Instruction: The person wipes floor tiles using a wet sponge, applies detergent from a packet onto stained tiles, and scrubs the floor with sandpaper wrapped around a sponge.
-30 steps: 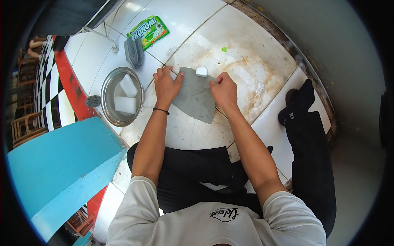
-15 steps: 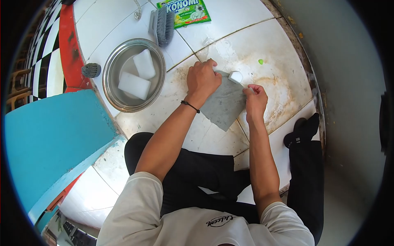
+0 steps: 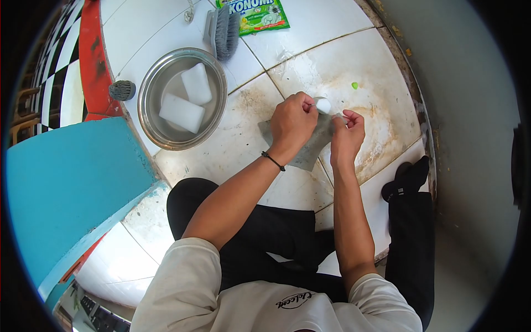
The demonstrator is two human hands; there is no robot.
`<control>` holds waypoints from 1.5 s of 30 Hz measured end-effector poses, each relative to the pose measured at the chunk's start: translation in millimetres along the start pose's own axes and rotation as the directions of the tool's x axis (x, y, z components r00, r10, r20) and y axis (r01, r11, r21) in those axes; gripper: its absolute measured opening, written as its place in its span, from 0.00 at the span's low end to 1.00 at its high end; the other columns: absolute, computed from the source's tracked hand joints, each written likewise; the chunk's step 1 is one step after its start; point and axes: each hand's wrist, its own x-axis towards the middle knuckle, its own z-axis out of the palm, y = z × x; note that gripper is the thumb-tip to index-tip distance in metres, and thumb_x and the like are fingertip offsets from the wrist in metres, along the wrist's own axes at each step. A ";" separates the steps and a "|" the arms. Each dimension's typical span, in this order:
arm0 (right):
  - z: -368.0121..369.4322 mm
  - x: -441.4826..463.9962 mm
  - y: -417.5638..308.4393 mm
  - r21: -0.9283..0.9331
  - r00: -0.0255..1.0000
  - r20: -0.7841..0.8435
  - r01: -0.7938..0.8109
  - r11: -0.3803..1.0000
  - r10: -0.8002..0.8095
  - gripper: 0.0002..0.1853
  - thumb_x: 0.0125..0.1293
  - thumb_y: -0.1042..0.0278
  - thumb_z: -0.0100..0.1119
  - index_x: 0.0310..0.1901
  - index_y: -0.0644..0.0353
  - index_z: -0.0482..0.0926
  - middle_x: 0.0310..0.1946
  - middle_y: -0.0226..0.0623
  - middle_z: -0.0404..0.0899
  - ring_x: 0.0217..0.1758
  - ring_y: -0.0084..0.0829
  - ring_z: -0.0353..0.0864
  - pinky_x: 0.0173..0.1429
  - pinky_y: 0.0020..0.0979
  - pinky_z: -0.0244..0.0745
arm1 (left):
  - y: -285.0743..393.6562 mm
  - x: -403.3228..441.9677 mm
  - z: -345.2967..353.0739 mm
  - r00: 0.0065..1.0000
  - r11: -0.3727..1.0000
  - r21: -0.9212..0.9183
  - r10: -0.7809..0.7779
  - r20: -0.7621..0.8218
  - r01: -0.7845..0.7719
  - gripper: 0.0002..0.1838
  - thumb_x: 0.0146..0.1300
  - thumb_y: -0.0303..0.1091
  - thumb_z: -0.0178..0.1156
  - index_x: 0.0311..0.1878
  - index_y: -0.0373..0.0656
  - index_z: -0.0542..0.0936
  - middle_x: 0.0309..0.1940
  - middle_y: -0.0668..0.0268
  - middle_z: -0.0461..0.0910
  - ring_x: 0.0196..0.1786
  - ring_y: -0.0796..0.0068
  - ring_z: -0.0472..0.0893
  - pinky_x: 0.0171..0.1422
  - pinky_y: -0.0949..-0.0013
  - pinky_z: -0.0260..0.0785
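Observation:
A thin, mottled grey sheet (image 3: 311,150), perhaps cloth or sandpaper, is spread low over the floor tiles beneath both hands. My left hand (image 3: 296,120) is closed in a pinch at its upper part, covering the middle of the sheet. Close to those fingertips is a small white block (image 3: 322,105); whether they touch it is unclear. On the right, my right hand (image 3: 347,135) pinches near the sheet's upper right corner, with something pale showing at the fingertips.
A metal bowl (image 3: 145,119) holds two white blocks (image 3: 181,113). Beyond it lie a grey brush (image 3: 225,34) and a green KONOMI packet (image 3: 264,21). A round grey scrubber (image 3: 122,90) sits left. A green bit (image 3: 355,86) lies on stained tile (image 3: 381,61). A wall (image 3: 464,110) rises right.
My left hand has moved right and slightly down, nearer the white block and my right hand. The sheet has shifted and is more covered. My right hand has barely moved.

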 end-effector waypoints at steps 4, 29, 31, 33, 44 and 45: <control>6.4 -8.5 -6.2 0.051 0.997 0.034 0.072 0.996 -0.073 0.19 0.60 0.74 0.63 0.52 0.67 0.73 0.42 0.39 0.75 0.39 0.24 0.72 0.47 0.28 0.72 | -1.3 -7.1 9.4 0.997 0.996 -0.038 0.076 -0.033 -0.077 0.04 0.59 0.30 0.66 0.37 0.44 0.84 0.33 0.62 0.83 0.37 0.58 0.84 0.41 0.57 0.76; 2.9 5.8 -12.8 -0.077 0.969 0.180 0.188 0.979 -0.172 0.10 0.63 0.78 0.60 0.46 0.62 0.78 0.41 0.43 0.85 0.35 0.30 0.85 0.42 0.31 0.78 | -9.4 9.3 13.6 0.996 0.976 -0.210 0.071 0.051 -0.058 0.05 0.61 0.27 0.64 0.38 0.38 0.85 0.28 0.62 0.86 0.29 0.75 0.82 0.37 0.70 0.75; 6.4 5.2 -19.9 -0.174 0.962 0.182 0.236 0.956 -0.204 0.10 0.61 0.78 0.62 0.45 0.63 0.78 0.40 0.43 0.85 0.35 0.33 0.86 0.42 0.32 0.79 | -8.7 8.3 12.6 0.997 0.978 -0.200 0.067 0.035 -0.059 0.06 0.61 0.28 0.62 0.38 0.38 0.85 0.28 0.63 0.86 0.29 0.76 0.82 0.37 0.70 0.75; 11.5 3.5 -26.2 -0.258 0.957 0.187 0.265 0.929 -0.222 0.10 0.60 0.78 0.63 0.44 0.63 0.78 0.40 0.43 0.86 0.33 0.37 0.86 0.43 0.34 0.80 | -6.1 9.9 10.4 0.992 0.957 -0.280 -0.049 0.115 0.080 0.06 0.60 0.28 0.61 0.37 0.37 0.84 0.26 0.64 0.84 0.29 0.76 0.82 0.36 0.70 0.75; 15.8 -8.8 -1.2 -0.276 0.998 -0.008 0.056 0.960 -0.060 0.31 0.56 0.57 0.75 0.53 0.68 0.73 0.40 0.46 0.78 0.44 0.44 0.81 0.49 0.39 0.75 | -8.7 17.9 11.5 0.918 0.831 -0.397 -0.311 0.247 0.389 0.13 0.63 0.35 0.66 0.46 0.37 0.80 0.38 0.62 0.83 0.39 0.75 0.81 0.37 0.71 0.74; 14.5 -8.2 0.7 -0.216 1.000 -0.012 0.002 0.976 -0.004 0.31 0.57 0.56 0.75 0.54 0.69 0.73 0.40 0.46 0.79 0.44 0.43 0.81 0.50 0.39 0.76 | -6.6 17.3 10.4 0.913 0.837 -0.379 -0.314 0.261 0.396 0.14 0.63 0.36 0.67 0.46 0.36 0.80 0.38 0.62 0.83 0.39 0.75 0.81 0.37 0.71 0.74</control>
